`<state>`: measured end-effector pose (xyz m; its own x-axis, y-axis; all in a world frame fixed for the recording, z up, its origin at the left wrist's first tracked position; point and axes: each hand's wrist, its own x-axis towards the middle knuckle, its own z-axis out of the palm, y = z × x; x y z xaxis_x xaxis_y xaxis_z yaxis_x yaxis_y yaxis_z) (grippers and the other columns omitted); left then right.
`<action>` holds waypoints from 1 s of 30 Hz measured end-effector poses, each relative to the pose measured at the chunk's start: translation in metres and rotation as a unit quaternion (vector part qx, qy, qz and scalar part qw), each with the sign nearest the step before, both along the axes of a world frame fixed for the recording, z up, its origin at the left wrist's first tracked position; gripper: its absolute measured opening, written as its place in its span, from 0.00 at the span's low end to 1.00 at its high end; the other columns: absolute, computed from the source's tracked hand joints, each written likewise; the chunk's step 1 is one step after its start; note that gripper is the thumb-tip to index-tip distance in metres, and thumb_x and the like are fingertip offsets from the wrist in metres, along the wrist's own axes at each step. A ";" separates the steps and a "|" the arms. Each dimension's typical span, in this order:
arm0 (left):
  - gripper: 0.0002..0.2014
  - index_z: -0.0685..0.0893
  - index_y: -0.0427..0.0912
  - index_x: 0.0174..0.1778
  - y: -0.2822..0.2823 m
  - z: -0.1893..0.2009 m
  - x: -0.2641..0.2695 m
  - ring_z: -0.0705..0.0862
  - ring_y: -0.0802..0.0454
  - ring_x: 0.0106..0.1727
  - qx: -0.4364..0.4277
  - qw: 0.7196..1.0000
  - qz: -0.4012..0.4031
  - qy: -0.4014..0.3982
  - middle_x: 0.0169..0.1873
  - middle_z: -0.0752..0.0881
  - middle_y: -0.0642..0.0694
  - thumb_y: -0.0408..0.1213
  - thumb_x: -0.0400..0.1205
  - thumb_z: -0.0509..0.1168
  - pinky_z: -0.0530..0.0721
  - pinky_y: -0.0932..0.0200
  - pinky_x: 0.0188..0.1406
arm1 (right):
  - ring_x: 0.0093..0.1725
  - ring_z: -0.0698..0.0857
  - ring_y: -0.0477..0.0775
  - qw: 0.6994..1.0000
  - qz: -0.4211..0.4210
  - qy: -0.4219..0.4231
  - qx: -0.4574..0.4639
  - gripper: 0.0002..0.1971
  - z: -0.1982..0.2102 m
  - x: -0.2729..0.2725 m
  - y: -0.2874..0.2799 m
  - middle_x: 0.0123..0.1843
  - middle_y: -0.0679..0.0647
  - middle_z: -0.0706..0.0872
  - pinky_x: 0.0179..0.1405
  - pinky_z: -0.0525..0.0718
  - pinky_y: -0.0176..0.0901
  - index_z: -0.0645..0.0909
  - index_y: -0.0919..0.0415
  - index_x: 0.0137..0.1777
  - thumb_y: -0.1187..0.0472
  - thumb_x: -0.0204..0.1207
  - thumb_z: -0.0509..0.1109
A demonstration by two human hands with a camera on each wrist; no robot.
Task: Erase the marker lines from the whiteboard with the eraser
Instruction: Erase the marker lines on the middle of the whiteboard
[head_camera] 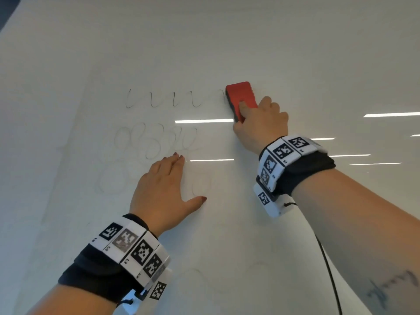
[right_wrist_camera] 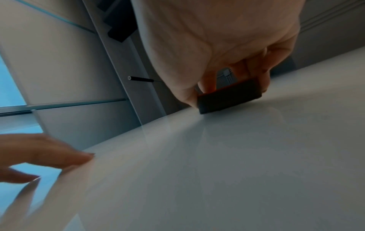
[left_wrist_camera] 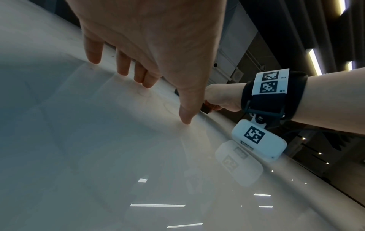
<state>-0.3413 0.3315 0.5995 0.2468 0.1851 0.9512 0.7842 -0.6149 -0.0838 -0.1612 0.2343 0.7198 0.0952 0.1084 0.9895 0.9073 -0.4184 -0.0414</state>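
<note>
A white whiteboard (head_camera: 295, 53) fills the head view. A row of dark marker loops (head_camera: 163, 100) runs across it, with fainter loops (head_camera: 154, 139) below. My right hand (head_camera: 259, 126) grips a red eraser (head_camera: 241, 96) with a black felt underside, pressed flat on the board at the right end of the dark row. In the right wrist view thumb and fingers pinch the eraser (right_wrist_camera: 229, 96) by its sides. My left hand (head_camera: 163, 192) lies flat on the board below the faint loops, fingers straight and thumb spread, holding nothing. Its fingertips (left_wrist_camera: 122, 65) touch the glossy surface.
Ceiling lights reflect as bright bars on the board (head_camera: 204, 120). A black cable (head_camera: 329, 269) hangs from my right wrist band. More faint rings (head_camera: 111, 180) show left of my left hand. The board's left edge (head_camera: 9, 21) meets a dark area.
</note>
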 end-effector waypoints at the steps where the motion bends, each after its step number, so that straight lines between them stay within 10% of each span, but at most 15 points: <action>1: 0.49 0.49 0.48 0.83 0.000 0.000 0.000 0.53 0.53 0.81 0.001 1.000 0.000 0.000 0.82 0.51 0.53 0.71 0.72 0.56 0.60 0.54 0.77 | 0.57 0.73 0.63 1.000 -0.002 -0.011 -0.007 0.26 -0.002 -0.005 0.002 0.60 0.61 0.72 0.46 0.63 0.52 0.65 0.50 0.77 0.52 0.79 0.56; 9: 0.49 0.49 0.48 0.83 -0.001 0.001 -0.001 0.54 0.52 0.80 0.006 1.000 -0.004 -0.001 0.82 0.52 0.53 0.71 0.72 0.57 0.61 0.54 0.76 | 0.59 0.72 0.62 0.995 -0.004 -0.068 -0.074 0.27 -0.018 -0.015 -0.005 0.62 0.60 0.71 0.50 0.66 0.53 0.60 0.43 0.80 0.49 0.80 0.54; 20: 0.49 0.47 0.49 0.83 0.001 0.001 -0.005 0.52 0.54 0.81 0.002 1.000 -0.012 0.010 0.82 0.50 0.54 0.72 0.72 0.56 0.60 0.54 0.78 | 0.61 0.72 0.65 0.997 -0.007 0.070 -0.033 0.24 0.021 0.011 -0.020 0.63 0.62 0.70 0.54 0.67 0.53 0.66 0.48 0.77 0.52 0.80 0.56; 30: 0.49 0.48 0.47 0.83 -0.003 -0.001 -0.004 0.53 0.52 0.81 -0.002 1.000 -0.009 0.009 0.82 0.51 0.52 0.71 0.73 0.57 0.59 0.54 0.77 | 0.59 0.73 0.62 0.987 -0.010 -0.108 -0.115 0.26 -0.017 -0.059 0.017 0.62 0.60 0.71 0.49 0.65 0.52 0.62 0.46 0.79 0.50 0.80 0.56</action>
<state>-0.3452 0.3288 0.5989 0.2679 0.1842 0.9457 0.7711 -0.6295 -0.0958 -0.2199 0.2517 0.7026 -0.1117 0.3322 0.9366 0.8759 -0.4123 0.2507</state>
